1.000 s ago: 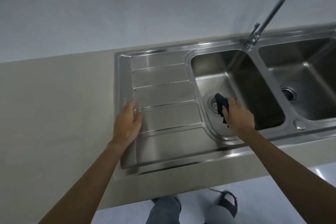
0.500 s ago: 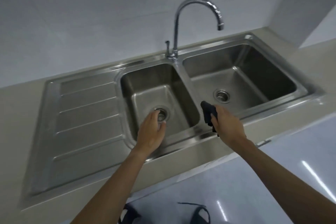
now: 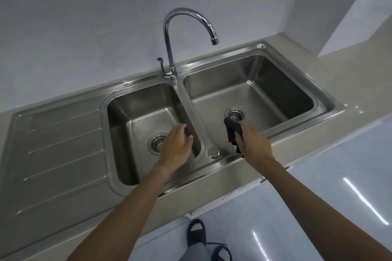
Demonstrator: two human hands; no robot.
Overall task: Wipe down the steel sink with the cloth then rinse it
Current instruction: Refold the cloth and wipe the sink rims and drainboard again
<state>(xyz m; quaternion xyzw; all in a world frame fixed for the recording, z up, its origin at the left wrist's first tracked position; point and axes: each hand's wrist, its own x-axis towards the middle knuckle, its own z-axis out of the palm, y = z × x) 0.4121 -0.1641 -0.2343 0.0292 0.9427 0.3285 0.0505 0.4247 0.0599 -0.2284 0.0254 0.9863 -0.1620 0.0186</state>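
Double-bowl stainless steel sink point(image 3: 322, 116) set into a beige countertop point(image 3: 350, 74), brushed grey, dull sheen, with a ribbed drainboard point(image 3: 61, 144) at 9 o'clock of the bowls. Left bowl point(image 3: 135, 116) smaller, round strainer drain point(image 3: 156, 144) in its floor; right bowl point(image 3: 265, 99) wider and deeper in shadow, its own drain point(image 3: 235, 114) near the front wall. Narrow steel divider point(image 3: 191, 108) between the two bowls, a small round cap point(image 3: 213, 152) at its front end. Chrome gooseneck faucet point(image 3: 182, 15) rising at 12 o'clock from the back rim, spout arching toward 2 o'clock over the right bowl, small lever handle point(image 3: 160, 62) at its base. No water visible from the spout.

Dark navy cloth point(image 3: 232, 131), bunched and folded, clenched in the right hand point(image 3: 255, 144), upper end sticking out toward 11 o'clock and overlapping the edge of the right drain, lower folds trailing beneath the fingers. Held over the front of the right bowl; contact with the steel not discernible.

Left hand point(image 3: 176, 148) empty, palm down, fingers loosely spread and relaxed, hovering over the left bowl at 3 o'clock of its drain, just beside the divider. Cloth at 3 o'clock of the left hand, apart from it, divider between.
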